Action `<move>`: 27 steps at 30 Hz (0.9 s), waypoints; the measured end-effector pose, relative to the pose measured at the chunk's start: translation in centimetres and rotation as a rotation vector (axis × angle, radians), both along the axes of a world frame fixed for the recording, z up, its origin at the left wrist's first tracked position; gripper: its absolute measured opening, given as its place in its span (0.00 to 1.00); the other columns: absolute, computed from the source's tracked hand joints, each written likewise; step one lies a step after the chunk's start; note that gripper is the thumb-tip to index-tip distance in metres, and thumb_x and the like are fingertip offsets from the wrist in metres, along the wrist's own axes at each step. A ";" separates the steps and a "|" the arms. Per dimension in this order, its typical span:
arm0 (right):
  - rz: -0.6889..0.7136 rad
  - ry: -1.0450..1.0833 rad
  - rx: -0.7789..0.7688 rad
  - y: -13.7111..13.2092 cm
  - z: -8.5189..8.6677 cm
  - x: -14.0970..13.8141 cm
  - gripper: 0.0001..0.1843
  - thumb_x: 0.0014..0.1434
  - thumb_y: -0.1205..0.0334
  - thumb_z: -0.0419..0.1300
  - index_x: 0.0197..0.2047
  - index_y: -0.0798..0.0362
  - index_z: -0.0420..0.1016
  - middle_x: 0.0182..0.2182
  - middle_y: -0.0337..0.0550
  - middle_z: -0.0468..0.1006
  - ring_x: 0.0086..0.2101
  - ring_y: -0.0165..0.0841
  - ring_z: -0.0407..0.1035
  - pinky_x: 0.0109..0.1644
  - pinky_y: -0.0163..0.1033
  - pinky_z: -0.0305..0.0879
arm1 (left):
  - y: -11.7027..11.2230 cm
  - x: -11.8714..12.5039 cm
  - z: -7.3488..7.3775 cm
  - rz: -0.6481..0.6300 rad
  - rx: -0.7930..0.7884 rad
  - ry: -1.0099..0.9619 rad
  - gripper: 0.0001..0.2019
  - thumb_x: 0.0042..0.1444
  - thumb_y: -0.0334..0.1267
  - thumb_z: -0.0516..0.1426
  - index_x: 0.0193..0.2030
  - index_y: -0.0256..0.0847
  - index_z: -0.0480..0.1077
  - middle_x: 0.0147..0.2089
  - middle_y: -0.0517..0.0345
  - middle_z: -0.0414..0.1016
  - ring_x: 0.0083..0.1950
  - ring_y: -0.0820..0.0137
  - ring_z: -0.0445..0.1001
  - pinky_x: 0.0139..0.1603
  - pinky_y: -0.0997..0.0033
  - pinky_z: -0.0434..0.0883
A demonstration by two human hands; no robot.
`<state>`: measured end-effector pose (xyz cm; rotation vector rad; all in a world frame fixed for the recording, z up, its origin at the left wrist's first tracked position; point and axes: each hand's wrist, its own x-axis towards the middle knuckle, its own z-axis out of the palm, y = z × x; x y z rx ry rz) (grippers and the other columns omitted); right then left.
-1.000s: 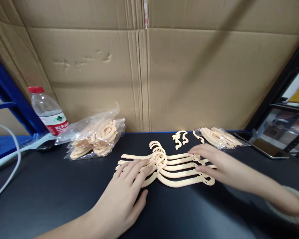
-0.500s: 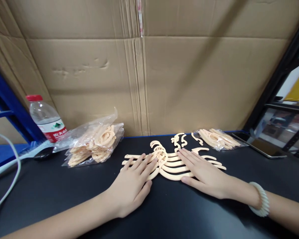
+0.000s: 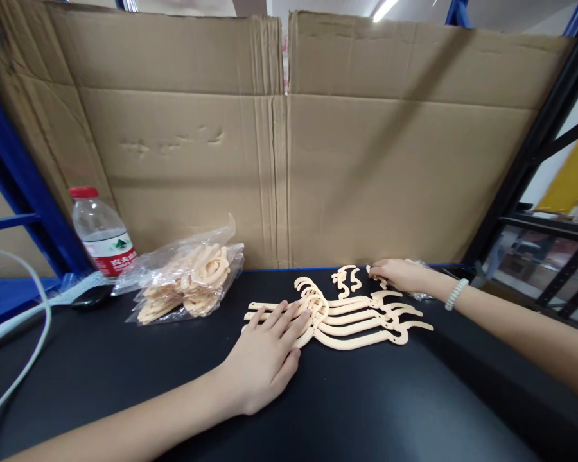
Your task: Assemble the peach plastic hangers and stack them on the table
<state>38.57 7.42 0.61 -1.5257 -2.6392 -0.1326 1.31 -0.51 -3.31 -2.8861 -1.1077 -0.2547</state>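
Observation:
Several peach plastic hangers (image 3: 361,319) lie overlapped on the black table (image 3: 366,410), hooks bunched near the middle. My left hand (image 3: 264,353) lies flat and open on their left ends, fingers spread. My right hand (image 3: 402,274), a white bead bracelet (image 3: 455,294) on its wrist, reaches to the back right. Its fingertips are pinched on a small peach hook piece (image 3: 374,270). A few loose hook pieces (image 3: 345,277) lie just left of that hand. The hand mostly hides a clear bag of parts (image 3: 421,296).
A clear bag of peach parts (image 3: 187,279) lies at the back left beside a water bottle (image 3: 103,234) with a red cap. A cardboard wall (image 3: 289,160) closes the back. A white cable (image 3: 24,359) runs along the left; blue rack post (image 3: 14,186) left, black shelf frame (image 3: 525,173) right.
My right hand has left the hangers' right ends and moved back and right to the small pieces, closing its fingers there. My left hand has stayed flat on the hangers. The view has tilted up.

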 end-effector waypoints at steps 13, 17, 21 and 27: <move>0.209 0.149 -0.063 0.3 -0.4 -5.1 0.22 0.56 0.76 0.51 0.52 0.53 0.71 0.46 0.47 0.71 0.41 0.34 0.69 0.46 0.40 0.67 | 0.0 0.0 -0.2 -0.006 -0.003 -0.015 0.27 0.66 0.40 0.44 0.71 0.46 0.47 0.73 0.51 0.46 0.72 0.53 0.45 0.67 0.41 0.51; 0.307 0.182 -0.092 0.5 -0.4 -6.3 0.26 0.57 0.75 0.53 0.58 0.48 0.69 0.53 0.46 0.66 0.50 0.34 0.66 0.54 0.41 0.65 | 0.0 0.0 -0.2 -0.006 -0.005 -0.012 0.27 0.66 0.41 0.44 0.71 0.46 0.47 0.73 0.51 0.46 0.73 0.53 0.45 0.67 0.41 0.51; 0.342 0.206 -0.075 1.2 -0.8 -7.4 0.11 0.60 0.65 0.60 0.46 0.51 0.77 0.49 0.47 0.71 0.51 0.39 0.64 0.57 0.46 0.61 | 0.0 0.0 -0.2 -0.009 0.003 -0.017 0.26 0.67 0.42 0.43 0.71 0.47 0.47 0.73 0.51 0.46 0.73 0.53 0.45 0.67 0.41 0.52; 0.279 0.283 -0.017 2.5 -2.4 -7.0 0.09 0.64 0.62 0.55 0.42 0.53 0.76 0.42 0.48 0.75 0.45 0.38 0.67 0.54 0.46 0.63 | 0.0 0.0 -0.3 -0.010 0.003 -0.041 0.26 0.68 0.44 0.43 0.71 0.48 0.47 0.73 0.51 0.48 0.72 0.52 0.46 0.67 0.40 0.51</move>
